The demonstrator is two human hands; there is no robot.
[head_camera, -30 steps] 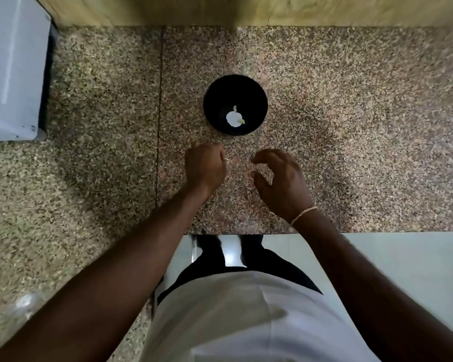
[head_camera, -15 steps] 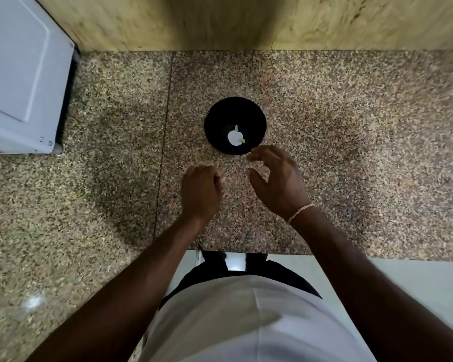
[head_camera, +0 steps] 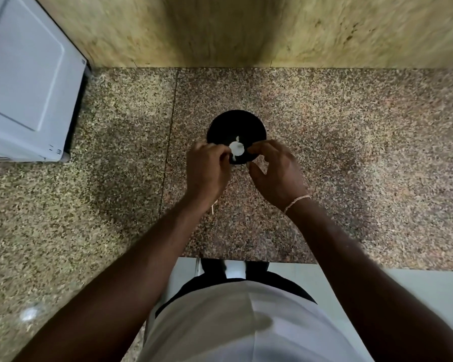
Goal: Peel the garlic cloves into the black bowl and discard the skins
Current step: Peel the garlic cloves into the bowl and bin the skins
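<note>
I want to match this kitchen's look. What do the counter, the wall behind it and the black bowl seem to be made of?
Counter: polished speckled stone, likely granite; brown-grey flecks, a slab seam, a glare spot.
Wall: yellowish veined stone or tile, possibly marble; blurred, so uncertain.
Black bowl: smooth and dark, plastic or glazed ceramic; cannot tell which.

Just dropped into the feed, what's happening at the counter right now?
A person stands at a speckled stone counter, both hands raised over the near rim of the black bowl. The left hand and right hand meet at a small white garlic piece, apparently peeling it. Whether that piece is held or lying in the bowl isn't clear. A thin pale sliver, maybe skin, shows below the left wrist. A white appliance sits at far left.
</note>
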